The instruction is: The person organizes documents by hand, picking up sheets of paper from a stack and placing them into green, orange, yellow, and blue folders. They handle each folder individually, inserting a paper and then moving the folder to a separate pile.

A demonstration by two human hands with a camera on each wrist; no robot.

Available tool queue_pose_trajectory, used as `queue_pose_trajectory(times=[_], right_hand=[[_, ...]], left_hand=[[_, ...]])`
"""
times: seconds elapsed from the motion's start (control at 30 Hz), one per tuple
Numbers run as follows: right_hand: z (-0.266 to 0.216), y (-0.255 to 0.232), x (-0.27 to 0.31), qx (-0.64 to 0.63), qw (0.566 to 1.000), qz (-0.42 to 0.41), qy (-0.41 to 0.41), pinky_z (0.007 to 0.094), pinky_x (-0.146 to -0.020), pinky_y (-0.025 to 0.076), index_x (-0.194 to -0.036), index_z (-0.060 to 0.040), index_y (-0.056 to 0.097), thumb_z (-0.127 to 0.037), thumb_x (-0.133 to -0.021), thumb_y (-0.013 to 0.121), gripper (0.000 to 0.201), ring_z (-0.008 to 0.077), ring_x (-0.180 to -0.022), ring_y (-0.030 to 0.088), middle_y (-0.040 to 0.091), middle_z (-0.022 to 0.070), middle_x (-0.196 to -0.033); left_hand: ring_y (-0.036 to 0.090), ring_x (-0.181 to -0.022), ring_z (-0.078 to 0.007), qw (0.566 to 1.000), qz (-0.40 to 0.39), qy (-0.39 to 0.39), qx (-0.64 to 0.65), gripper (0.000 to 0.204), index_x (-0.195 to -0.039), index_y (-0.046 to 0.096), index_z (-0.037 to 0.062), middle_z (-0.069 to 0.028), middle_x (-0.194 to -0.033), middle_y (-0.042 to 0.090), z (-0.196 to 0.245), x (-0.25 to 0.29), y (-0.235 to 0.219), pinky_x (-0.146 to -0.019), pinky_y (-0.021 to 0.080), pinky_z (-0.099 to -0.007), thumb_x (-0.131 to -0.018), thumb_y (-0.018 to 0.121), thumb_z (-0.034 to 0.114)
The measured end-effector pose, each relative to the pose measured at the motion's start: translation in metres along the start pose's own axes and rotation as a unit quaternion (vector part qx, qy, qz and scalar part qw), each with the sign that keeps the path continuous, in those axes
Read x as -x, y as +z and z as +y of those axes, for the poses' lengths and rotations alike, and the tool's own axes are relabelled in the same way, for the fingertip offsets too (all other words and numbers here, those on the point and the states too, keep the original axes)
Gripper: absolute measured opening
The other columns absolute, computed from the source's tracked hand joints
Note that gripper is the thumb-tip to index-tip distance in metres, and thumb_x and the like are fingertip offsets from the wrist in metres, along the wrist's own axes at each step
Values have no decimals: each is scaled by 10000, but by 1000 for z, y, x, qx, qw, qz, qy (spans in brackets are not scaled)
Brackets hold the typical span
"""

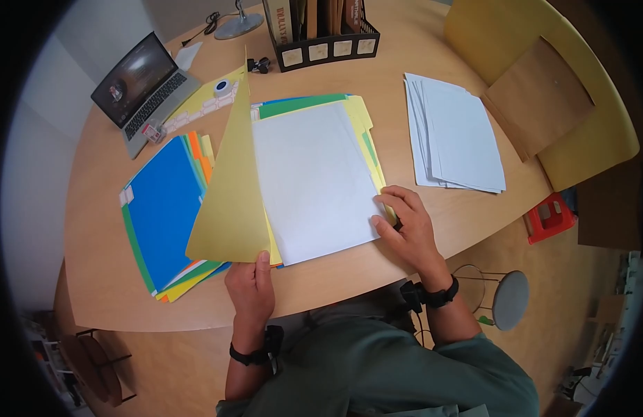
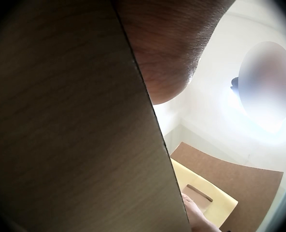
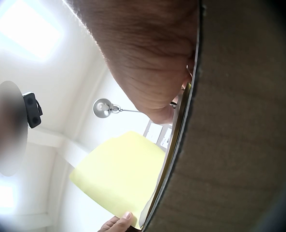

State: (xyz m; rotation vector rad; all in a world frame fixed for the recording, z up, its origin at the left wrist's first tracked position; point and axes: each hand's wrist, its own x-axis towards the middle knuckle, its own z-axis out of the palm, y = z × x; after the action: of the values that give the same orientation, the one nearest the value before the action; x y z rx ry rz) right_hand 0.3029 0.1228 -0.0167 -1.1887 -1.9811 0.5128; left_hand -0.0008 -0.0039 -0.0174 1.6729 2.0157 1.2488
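Observation:
A yellow folder lies in front of me with its cover (image 1: 231, 187) raised on the left. My left hand (image 1: 253, 285) pinches the cover's lower corner, thumb on top. White paper (image 1: 318, 181) rests flat inside the folder. At the paper's right edge, my right hand (image 1: 408, 226) holds it with curled fingers and thumb. More green, blue and yellow folders (image 1: 294, 105) show beneath. In the right wrist view the raised cover (image 3: 121, 174) stands above the table edge, with the left hand (image 3: 116, 223) at its lower corner.
Left of the cover sits a pile of blue, green and orange folders (image 1: 161, 208). Loose white sheets (image 1: 457, 132) are stacked on the right. A laptop (image 1: 144, 90), a tape roll (image 1: 223, 87), a black file rack (image 1: 328, 52) and a lamp base (image 1: 239, 26) stand farther back. A yellow chair (image 1: 599, 104) adjoins the table.

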Motion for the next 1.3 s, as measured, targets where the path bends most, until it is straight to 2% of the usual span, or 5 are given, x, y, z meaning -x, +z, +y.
queue_pose_trajectory(times=[0.27, 0.83, 0.97, 1.13, 1.3], right_hand=[[0, -3, -2, 46, 997, 12, -66, 473, -1071, 529, -1225, -37, 765, -151, -902, 832, 349, 379, -1249, 643, 723, 154, -1288], [-37, -6, -10, 48, 987, -125, 83, 464, -898, 561, -1436, -47, 641, -263, -903, 852, 613, 384, -1035, 668, 685, 190, -1119], [-45, -10, -15, 71, 992, -87, 54, 471, -874, 583, -1485, -46, 591, -266, -911, 853, 668, 409, -1016, 698, 674, 213, -1124], [-57, -12, -28, 115, 969, -181, 125, 494, -913, 572, -1539, -86, 573, -272, -888, 868, 738, 410, -1021, 700, 673, 216, -1210], [-41, -2, -23, 14, 990, -110, 88, 445, -860, 594, -1525, -73, 581, -144, -885, 849, 697, 362, -958, 708, 662, 223, -1239]], left_hand=[[636, -766, -393, 1000, 3, 5, -3, 202, -982, 693, -47, -212, -848, 656, 0, 1, 0, -709, 496, -467, -1091, 634, 112], [653, -816, -412, 1000, -11, -2, -13, 243, -991, 700, -50, -216, -902, 686, -3, 4, 1, -748, 515, -468, -1113, 616, 143], [651, -807, -405, 1000, -7, -18, -14, 254, -968, 700, -48, -212, -898, 687, -2, 4, 1, -746, 514, -466, -1112, 625, 148], [660, -814, -400, 1000, -6, -20, -11, 242, -1013, 718, -48, -215, -907, 696, -5, 5, 2, -754, 519, -462, -1115, 622, 150], [663, -824, -408, 1000, -12, -11, -13, 250, -1050, 723, -54, -223, -928, 706, -3, 4, 0, -762, 523, -462, -1121, 611, 157]])
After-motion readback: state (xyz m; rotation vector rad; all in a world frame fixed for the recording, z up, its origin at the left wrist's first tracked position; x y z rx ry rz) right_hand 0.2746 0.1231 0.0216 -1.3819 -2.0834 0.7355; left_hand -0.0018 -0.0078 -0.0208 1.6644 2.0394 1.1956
